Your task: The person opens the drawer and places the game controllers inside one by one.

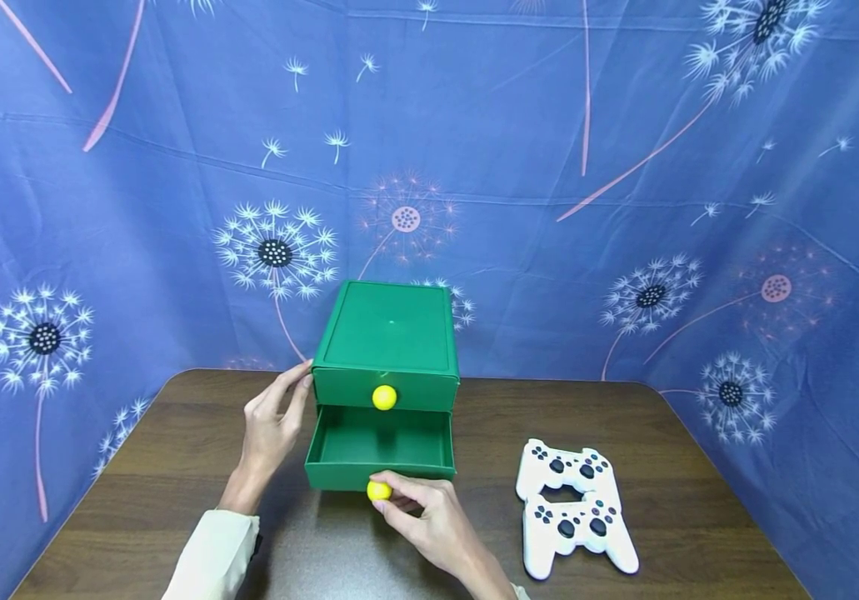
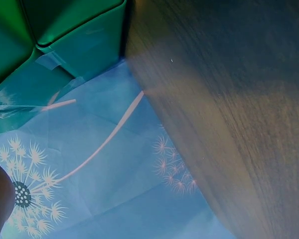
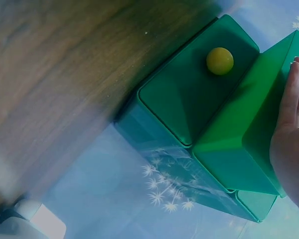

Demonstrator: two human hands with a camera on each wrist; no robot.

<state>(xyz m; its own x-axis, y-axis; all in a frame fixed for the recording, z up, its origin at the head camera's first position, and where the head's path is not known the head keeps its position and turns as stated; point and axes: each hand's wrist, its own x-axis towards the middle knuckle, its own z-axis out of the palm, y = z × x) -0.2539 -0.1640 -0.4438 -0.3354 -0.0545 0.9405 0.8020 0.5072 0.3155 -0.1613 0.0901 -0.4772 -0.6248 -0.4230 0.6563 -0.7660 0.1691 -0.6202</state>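
A small green drawer cabinet [image 1: 392, 329] stands on the table, with one drawer above another. Its upper drawer [image 1: 347, 387] is closed and has a round yellow knob [image 1: 384, 397]. The lower drawer [image 1: 324, 475] is pulled out toward me, its green floor showing. My right hand [image 1: 432, 517] pinches the lower drawer's yellow knob [image 1: 378, 490] between thumb and fingers. In the right wrist view that hand [image 3: 291, 119] lies along the drawer's front. At the cabinet's left side, my left hand [image 1: 272, 421] touches the upper edge with extended fingertips.
Two white game controllers, a rear one [image 1: 567, 467] and a front one [image 1: 579, 533], lie against each other on the right. The brown wooden table [image 1: 152, 500] reaches back to a blue cloth [image 1: 511, 292] with dandelion prints. Clear tape [image 2: 51, 60] shows on the cabinet's side.
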